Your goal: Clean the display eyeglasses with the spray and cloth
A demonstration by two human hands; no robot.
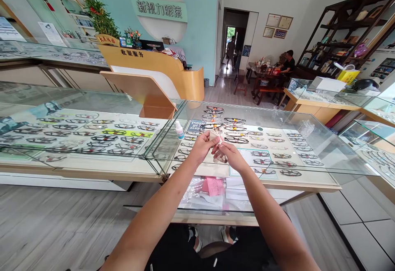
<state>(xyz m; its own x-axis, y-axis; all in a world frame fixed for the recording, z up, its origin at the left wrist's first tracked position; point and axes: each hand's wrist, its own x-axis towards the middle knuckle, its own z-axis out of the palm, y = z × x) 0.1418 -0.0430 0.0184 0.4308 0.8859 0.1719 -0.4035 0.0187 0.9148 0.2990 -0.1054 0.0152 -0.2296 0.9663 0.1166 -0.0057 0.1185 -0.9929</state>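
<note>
My left hand (203,144) and my right hand (232,156) meet above a glass display counter (308,139). Both are closed in a pinch on a small pale cloth (215,135) and a clear pair of glasses (221,156) that hangs between them. The glasses are partly hidden by my fingers. A small white dropper bottle (179,130) with a blue label stands on the glass just left of my left hand. Rows of spectacle frames (271,156) lie inside the case beneath my hands.
Pink slips (213,185) and plastic wrappers lie on a lower glass shelf near me. Another glass case (77,131) runs to the left. An orange reception desk (160,67) stands behind. A seated person (288,63) is at a far table, and another stands in the doorway.
</note>
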